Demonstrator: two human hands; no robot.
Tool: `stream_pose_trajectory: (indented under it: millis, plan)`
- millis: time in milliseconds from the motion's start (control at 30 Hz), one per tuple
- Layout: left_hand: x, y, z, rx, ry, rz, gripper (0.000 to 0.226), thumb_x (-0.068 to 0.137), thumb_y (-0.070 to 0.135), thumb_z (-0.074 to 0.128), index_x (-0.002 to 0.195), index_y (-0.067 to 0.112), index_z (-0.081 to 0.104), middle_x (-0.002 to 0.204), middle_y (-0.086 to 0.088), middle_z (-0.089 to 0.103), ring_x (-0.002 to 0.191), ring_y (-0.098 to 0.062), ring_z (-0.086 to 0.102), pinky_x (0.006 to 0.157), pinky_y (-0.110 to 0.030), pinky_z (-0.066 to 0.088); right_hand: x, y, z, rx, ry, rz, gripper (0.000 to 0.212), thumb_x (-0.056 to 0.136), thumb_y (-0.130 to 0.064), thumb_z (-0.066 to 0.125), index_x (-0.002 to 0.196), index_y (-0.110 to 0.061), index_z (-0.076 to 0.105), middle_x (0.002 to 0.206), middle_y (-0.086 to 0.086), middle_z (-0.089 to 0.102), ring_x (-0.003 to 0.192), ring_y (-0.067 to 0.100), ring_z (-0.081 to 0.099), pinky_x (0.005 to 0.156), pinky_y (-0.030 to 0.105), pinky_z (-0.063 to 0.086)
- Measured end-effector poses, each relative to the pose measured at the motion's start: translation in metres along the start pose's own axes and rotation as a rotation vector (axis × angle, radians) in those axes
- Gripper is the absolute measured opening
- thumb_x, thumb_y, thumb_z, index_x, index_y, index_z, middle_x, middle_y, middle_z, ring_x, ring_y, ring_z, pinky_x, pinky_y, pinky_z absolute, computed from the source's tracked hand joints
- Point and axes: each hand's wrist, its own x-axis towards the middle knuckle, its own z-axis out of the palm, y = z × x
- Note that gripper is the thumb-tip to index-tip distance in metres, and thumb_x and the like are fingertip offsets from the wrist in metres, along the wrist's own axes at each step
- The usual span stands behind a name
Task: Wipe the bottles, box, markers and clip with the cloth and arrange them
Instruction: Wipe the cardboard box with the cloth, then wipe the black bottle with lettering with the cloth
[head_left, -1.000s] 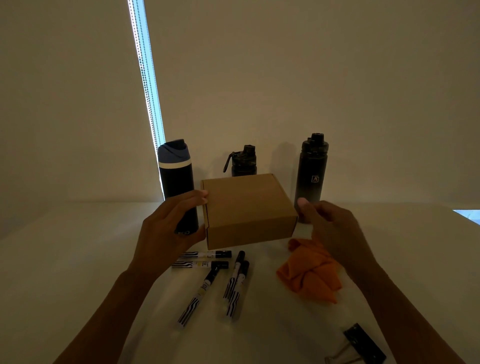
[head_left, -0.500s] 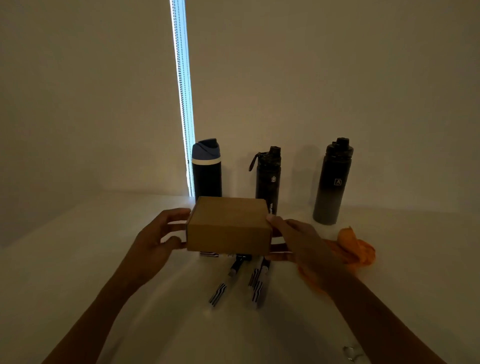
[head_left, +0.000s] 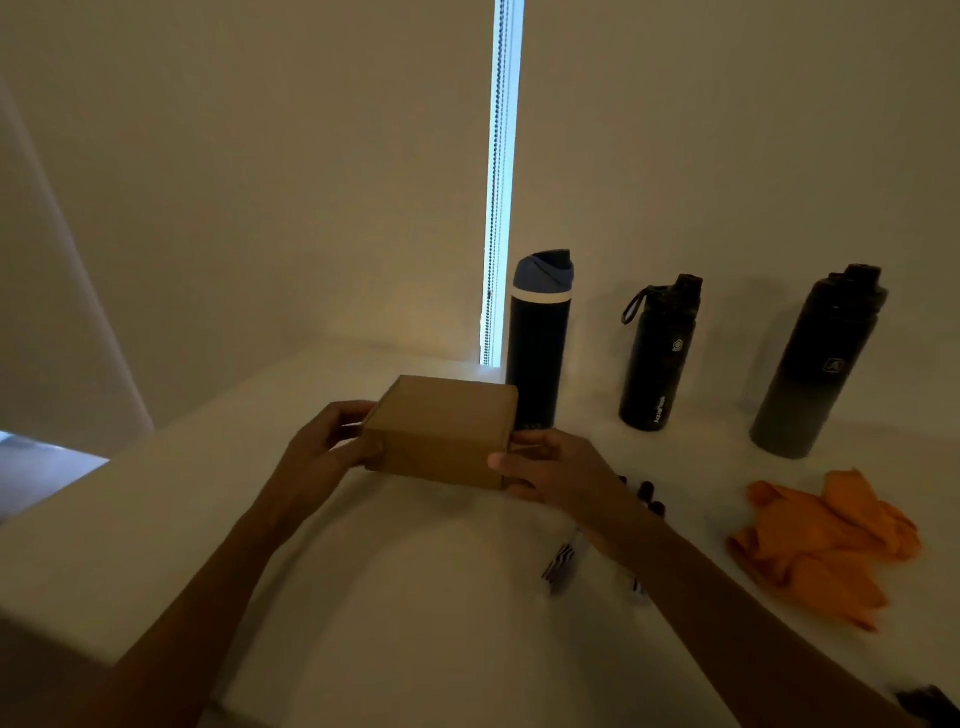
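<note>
box (head_left: 441, 431): closed brown carton, held left of centre over the table (head_left: 405, 613), just near of the blue-lid bottle (head_left: 537, 343). whether its base touches the surface cannot be told.

left hand (head_left: 322, 452): fingers curled round the box's left end, thumb on the near face. right hand (head_left: 550, 473): thumb and curled fingers clamp the right end. box sits level between them.

cloth (head_left: 821, 540): orange, crumpled, lying to the right, well apart from the box, in neither hand. markers (head_left: 558, 564): partly hidden under the right forearm. middle bottle (head_left: 657, 358) and grey bottle (head_left: 815, 364): upright, further right along the far side.

assessment: the step appears to be setting the box into its place. recommended: lower it flat, with its edges square to the bottle row. leave a gap to the blue-lid bottle so it is not knocked, and release both ends together.
</note>
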Motion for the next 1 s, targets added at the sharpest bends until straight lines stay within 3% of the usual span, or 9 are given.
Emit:
stream_pose_trajectory:
  millis: [167, 267, 367, 467, 633, 833, 1000]
  plan:
    - [0.021, -0.019, -0.013, 0.176, -0.033, -0.060, 0.046, 0.083, 0.013, 0.079, 0.119, 0.037, 0.063, 0.117, 0.020, 0.068, 0.108, 0.000, 0.064, 0.095, -0.033, 0.052, 0.012, 0.004, 0.019, -0.336, 0.025, -0.097, 0.034, 0.082, -0.037, 0.080, 0.110, -0.035, 0.060, 0.101, -0.016, 0.068, 0.087, 0.002, 0.067, 0.077, 0.020, 0.055]
    - [0.036, -0.021, -0.014, 0.245, -0.019, -0.060, 0.046, 0.080, 0.014, 0.080, 0.117, 0.034, 0.062, 0.116, 0.018, 0.067, 0.107, 0.000, 0.063, 0.081, -0.020, 0.047, 0.025, 0.004, 0.029, -0.401, 0.039, -0.089, 0.039, 0.086, -0.032, 0.077, 0.120, -0.025, 0.061, 0.105, -0.011, 0.068, 0.074, 0.007, 0.071, 0.065, 0.019, 0.057]
    - [0.052, -0.026, -0.014, 0.253, 0.014, -0.051, 0.046, 0.079, 0.015, 0.081, 0.117, 0.031, 0.061, 0.114, 0.016, 0.066, 0.102, -0.002, 0.064, 0.077, -0.021, 0.050, 0.039, 0.000, 0.038, -0.405, 0.051, -0.088, 0.040, 0.089, -0.024, 0.074, 0.126, -0.015, 0.060, 0.101, -0.004, 0.070, 0.061, 0.008, 0.071, 0.051, 0.014, 0.050]
    - [0.065, -0.033, -0.014, 0.263, 0.061, -0.033, 0.046, 0.077, 0.016, 0.083, 0.115, 0.027, 0.060, 0.109, 0.013, 0.067, 0.095, -0.001, 0.065, 0.078, -0.020, 0.054, 0.055, -0.003, 0.044, -0.411, 0.073, -0.107, 0.036, 0.090, -0.020, 0.073, 0.123, -0.011, 0.062, 0.095, 0.000, 0.073, 0.058, 0.009, 0.070, 0.048, 0.014, 0.049]
    - [0.081, -0.043, -0.015, 0.241, 0.111, -0.044, 0.045, 0.075, 0.021, 0.086, 0.111, 0.028, 0.060, 0.103, 0.011, 0.069, 0.083, 0.005, 0.068, 0.068, -0.010, 0.049, 0.080, -0.004, 0.054, -0.421, 0.109, -0.119, 0.037, 0.091, -0.020, 0.072, 0.125, -0.008, 0.063, 0.094, 0.003, 0.073, 0.059, 0.010, 0.071, 0.050, 0.015, 0.051]
    - [0.087, -0.050, -0.014, 0.243, 0.135, -0.028, 0.045, 0.076, 0.021, 0.085, 0.112, 0.024, 0.059, 0.104, 0.008, 0.069, 0.087, -0.002, 0.069, 0.075, -0.019, 0.055, 0.088, -0.003, 0.054, -0.405, 0.126, -0.113, 0.034, 0.092, -0.019, 0.071, 0.124, -0.010, 0.064, 0.094, 0.004, 0.073, 0.059, 0.010, 0.071, 0.048, 0.013, 0.049]
    - [0.085, -0.048, -0.008, 0.313, 0.239, 0.041, 0.052, 0.076, 0.025, 0.083, 0.120, 0.023, 0.055, 0.115, 0.010, 0.063, 0.099, -0.005, 0.063, 0.085, -0.036, 0.059, 0.075, -0.001, 0.039, -0.339, 0.139, -0.116, 0.024, 0.092, -0.015, 0.070, 0.116, -0.014, 0.065, 0.091, 0.001, 0.072, 0.062, 0.008, 0.071, 0.047, 0.013, 0.049]
